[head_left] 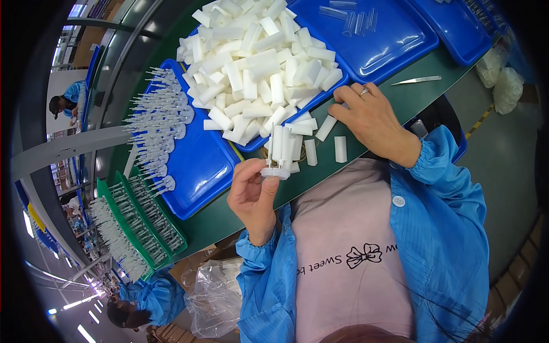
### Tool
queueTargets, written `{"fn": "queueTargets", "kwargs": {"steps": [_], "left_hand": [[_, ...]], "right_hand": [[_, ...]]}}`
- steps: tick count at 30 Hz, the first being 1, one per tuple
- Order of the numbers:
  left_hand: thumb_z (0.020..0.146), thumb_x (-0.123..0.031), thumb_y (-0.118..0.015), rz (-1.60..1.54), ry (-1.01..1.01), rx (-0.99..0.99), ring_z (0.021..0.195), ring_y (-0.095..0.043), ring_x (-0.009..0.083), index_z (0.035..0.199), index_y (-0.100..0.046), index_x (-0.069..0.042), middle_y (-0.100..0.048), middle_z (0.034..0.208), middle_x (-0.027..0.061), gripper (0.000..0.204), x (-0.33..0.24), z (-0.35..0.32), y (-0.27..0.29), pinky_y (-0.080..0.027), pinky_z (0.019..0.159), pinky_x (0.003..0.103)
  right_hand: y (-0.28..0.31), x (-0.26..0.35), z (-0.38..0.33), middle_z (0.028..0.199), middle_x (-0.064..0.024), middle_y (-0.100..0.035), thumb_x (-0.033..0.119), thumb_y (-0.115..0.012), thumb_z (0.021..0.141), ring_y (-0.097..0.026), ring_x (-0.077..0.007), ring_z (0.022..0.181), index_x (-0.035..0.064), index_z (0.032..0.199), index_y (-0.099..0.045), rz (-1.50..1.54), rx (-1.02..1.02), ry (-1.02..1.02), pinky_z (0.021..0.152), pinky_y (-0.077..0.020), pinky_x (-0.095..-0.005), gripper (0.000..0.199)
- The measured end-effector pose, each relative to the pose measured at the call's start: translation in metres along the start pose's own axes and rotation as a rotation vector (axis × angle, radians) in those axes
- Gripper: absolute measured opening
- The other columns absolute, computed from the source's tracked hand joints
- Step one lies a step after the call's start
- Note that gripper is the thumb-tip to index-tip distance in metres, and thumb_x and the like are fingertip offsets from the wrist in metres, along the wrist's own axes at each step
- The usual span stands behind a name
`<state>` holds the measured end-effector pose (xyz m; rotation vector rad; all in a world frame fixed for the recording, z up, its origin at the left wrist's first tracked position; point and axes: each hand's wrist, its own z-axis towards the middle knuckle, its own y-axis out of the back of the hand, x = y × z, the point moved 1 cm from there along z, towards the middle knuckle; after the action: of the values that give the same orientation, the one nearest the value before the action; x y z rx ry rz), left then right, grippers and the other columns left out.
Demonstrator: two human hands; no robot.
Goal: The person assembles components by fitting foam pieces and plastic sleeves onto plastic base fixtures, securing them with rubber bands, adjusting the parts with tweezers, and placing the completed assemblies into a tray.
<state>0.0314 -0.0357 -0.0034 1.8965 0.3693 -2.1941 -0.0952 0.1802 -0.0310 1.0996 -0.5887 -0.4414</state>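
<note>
A: left hand (253,197) pinches small white plastic flanged part (275,171) above green counter (229,214); mid-assembly, I'd say.
B: right hand (369,117) loosely open, fingertips on loose white foam sleeves (326,128); heap fills blue plastic tray (394,43) behind; next move needs one sleeve singled out, aligned.

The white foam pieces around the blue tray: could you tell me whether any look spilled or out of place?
Yes. A few white foam pieces lie loose on the green table, off the heaped blue tray, near the right hand. Metal tweezers also lie alone on the table.
</note>
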Motion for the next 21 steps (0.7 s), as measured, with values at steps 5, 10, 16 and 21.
{"fn": "queueTargets", "kwargs": {"steps": [5,10,16,21], "left_hand": [[0.071,0.004,-0.074,0.172,-0.040,0.003,0.088,-0.057,0.0196,0.094,-0.066,0.002,-0.060,0.097,0.0129,0.025,-0.004,-0.004,-0.003,-0.047,0.077,0.029],[0.062,0.006,-0.075,0.350,-0.292,0.188,0.078,-0.060,0.0221,0.091,-0.069,-0.001,-0.063,0.090,0.0118,0.030,-0.026,0.001,-0.022,-0.048,0.068,0.030],[0.060,0.006,-0.076,0.416,-0.433,0.320,0.081,-0.060,0.0233,0.093,-0.070,-0.005,-0.063,0.091,0.0088,0.035,-0.029,0.005,-0.028,-0.048,0.068,0.031],[0.059,0.006,-0.075,0.415,-0.441,0.321,0.081,-0.060,0.0240,0.093,-0.071,-0.006,-0.063,0.091,0.0079,0.036,-0.027,0.004,-0.028,-0.048,0.068,0.032]], "right_hand": [[0.027,-0.003,0.000,0.092,-0.0066,-0.058,0.006,-0.058,0.084,-0.053,-0.0165,0.074,0.0042,0.101,-0.058,0.718,-0.117,-0.359,0.069,-0.0431,-0.0269,0.017],[0.032,-0.003,0.018,0.093,-0.0004,-0.059,0.015,-0.057,0.092,-0.052,-0.0064,0.071,0.0015,0.105,-0.057,1.450,-0.209,-0.451,0.068,-0.0439,-0.0193,0.019],[0.018,0.000,0.022,0.093,-0.0024,-0.057,0.026,-0.059,0.092,-0.054,-0.0081,0.078,0.0049,0.102,-0.056,1.784,-0.054,-0.530,0.071,-0.0464,-0.0221,0.023],[0.017,0.001,0.021,0.092,-0.0010,-0.056,0.027,-0.061,0.089,-0.054,-0.0077,0.083,0.0066,0.097,-0.055,1.844,0.052,-0.589,0.074,-0.0453,-0.0227,0.022]]}}
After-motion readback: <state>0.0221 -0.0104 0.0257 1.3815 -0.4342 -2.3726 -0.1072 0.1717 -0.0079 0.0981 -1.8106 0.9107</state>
